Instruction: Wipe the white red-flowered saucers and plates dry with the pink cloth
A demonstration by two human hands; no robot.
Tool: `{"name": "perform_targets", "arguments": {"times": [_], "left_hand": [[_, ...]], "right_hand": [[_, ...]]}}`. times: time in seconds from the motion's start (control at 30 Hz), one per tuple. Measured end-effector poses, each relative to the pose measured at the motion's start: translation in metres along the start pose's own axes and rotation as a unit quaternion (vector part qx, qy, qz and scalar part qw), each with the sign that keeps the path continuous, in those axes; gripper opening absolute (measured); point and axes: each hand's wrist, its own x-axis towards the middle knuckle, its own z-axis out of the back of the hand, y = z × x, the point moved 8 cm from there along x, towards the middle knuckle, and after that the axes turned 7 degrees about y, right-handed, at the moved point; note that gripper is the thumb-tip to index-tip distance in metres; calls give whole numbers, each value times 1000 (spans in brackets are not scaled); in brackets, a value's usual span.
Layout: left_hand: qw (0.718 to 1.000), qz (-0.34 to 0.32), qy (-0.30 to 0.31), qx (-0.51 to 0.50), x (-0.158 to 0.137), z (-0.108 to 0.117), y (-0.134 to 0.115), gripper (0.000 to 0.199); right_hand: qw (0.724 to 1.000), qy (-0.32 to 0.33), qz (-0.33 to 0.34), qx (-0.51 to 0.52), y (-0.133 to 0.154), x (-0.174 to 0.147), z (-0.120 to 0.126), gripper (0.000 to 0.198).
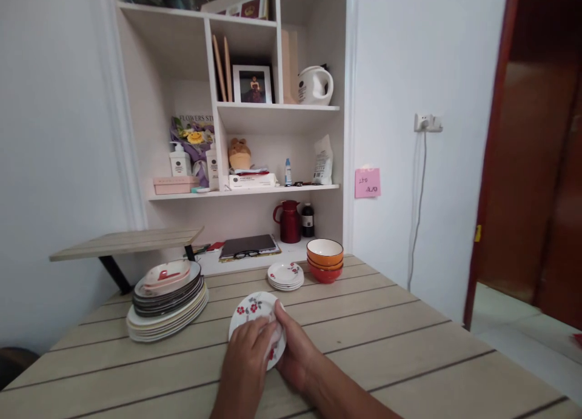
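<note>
My right hand [297,352] grips a small white plate [245,304] with red flowers and grey leaves by its right edge, thumb on top. The plate is held tilted above the table. My left hand [250,346] lies across the plate's face with its fingers bent together. Under those fingers shows a bit of pale, thin wipe [275,336], pressed to the plate; most of it is hidden. Beyond the hands sits a short stack of matching flowered plates [285,274]. Beside it stand stacked orange and red bowls [325,261].
At left a tall stack of plates [168,313] carries a small red-and-white dish [167,274] on top. Behind it rises a small wooden stand [127,244]. A laptop [249,245], glasses and a red jug [290,222] occupy the ledge beneath the shelves at the slatted table's [386,340] far side.
</note>
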Motion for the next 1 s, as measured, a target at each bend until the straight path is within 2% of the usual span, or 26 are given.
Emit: {"name": "perform_targets", "arguments": {"times": [0.2,0.27,0.37,0.53,0.63,0.7,0.87,1.0], "left_hand": [[982,177,50,39,-7,-5,47,27],[976,204,67,49,-11,-6,54,26],[980,184,57,43,-11,-3,48,27],[998,60,22,-20,-3,5,10,32],[998,29,32,-43,-1,2,-1,35],[997,49,36,-38,-2,-3,6,35],[985,167,46,15,-10,-11,40,29],[981,180,57,33,-12,-12,43,28]], "right_hand": [[999,-10,-4,-35,-10,0,2,54],[999,-14,-3,-38,-11,0,2,55],[999,-24,-1,-26,-9,-2,2,55],[999,-41,-4,-8,-1,-6,0,53],[998,-58,-10,-3,0,-8,1,50],[998,-65,-11,1,-2,-7,3,45],[998,-60,15,-2,-4,-4,3,36],[998,-59,10,-9,-4,-3,4,41]]}}
